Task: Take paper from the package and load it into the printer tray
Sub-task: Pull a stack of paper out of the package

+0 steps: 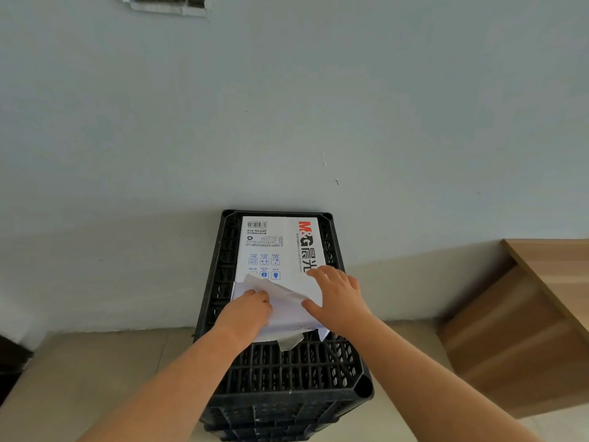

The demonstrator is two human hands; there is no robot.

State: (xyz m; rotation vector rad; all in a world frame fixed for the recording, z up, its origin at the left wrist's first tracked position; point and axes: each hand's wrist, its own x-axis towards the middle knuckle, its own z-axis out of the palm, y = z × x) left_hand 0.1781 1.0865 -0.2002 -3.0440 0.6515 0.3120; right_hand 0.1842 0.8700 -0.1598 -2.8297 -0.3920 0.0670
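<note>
A white paper package (280,247) with red and black lettering lies on top of a black plastic crate (287,371) against the wall. Its near end is torn open, and the loose wrapper flap (287,301) is folded back. My left hand (247,311) is closed on the near left part of the opened wrapper. My right hand (338,295) rests flat on the package's right side with its fingers spread, pressing it down. The sheets inside are mostly hidden by the wrapper and my hands. No printer tray is in view.
The crate stands on a beige tiled floor (95,378) against a pale blue-grey wall (287,106). A wooden cabinet (526,320) stands at the right. A dark object (9,362) shows at the left edge.
</note>
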